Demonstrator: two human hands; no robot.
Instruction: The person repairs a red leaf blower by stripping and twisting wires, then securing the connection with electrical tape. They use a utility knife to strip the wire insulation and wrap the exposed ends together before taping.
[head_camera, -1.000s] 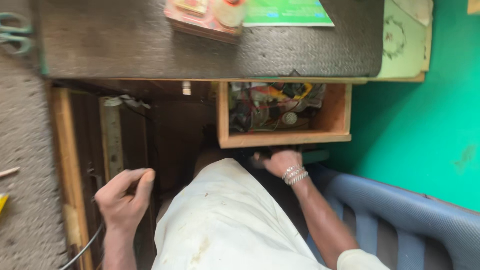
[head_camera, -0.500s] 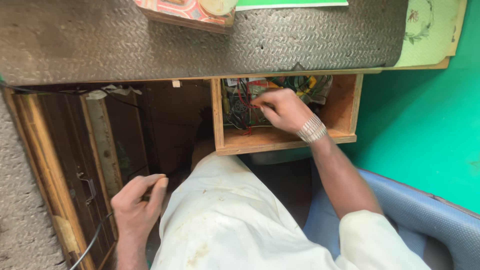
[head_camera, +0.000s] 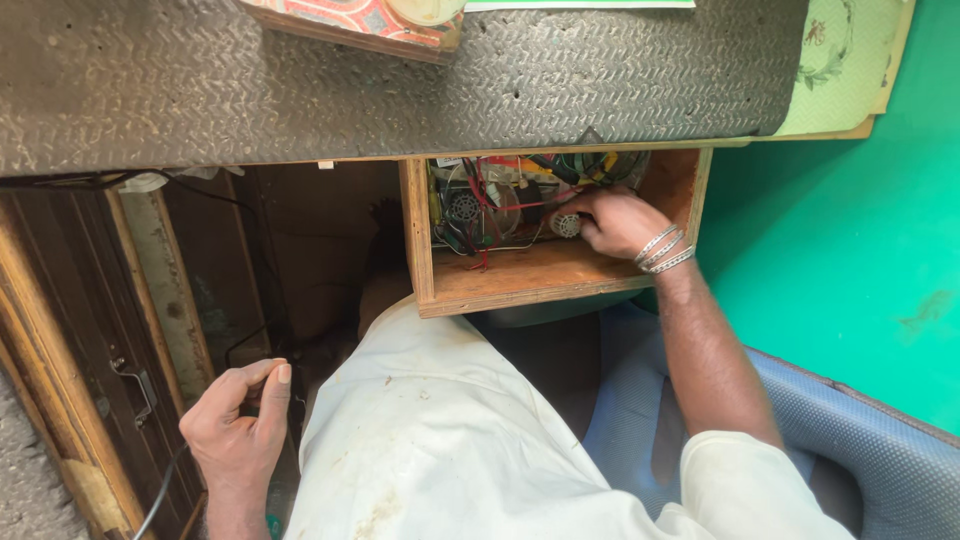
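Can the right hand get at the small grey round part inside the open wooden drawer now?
Probably yes. The right hand is already inside the open wooden drawer, fingers at the small grey round part; only loose wires lie beside it.

The person wears a loose white garment (head_camera: 450, 440) that covers the lap and the upper right arm. The cloth is creased and has some brownish dirt marks near the bottom edge of the view. Both forearms are bare. On the wrist of the right hand (head_camera: 615, 220) sit several thin silver bangles (head_camera: 662, 248), close together. The left hand (head_camera: 238, 425) wears nothing.
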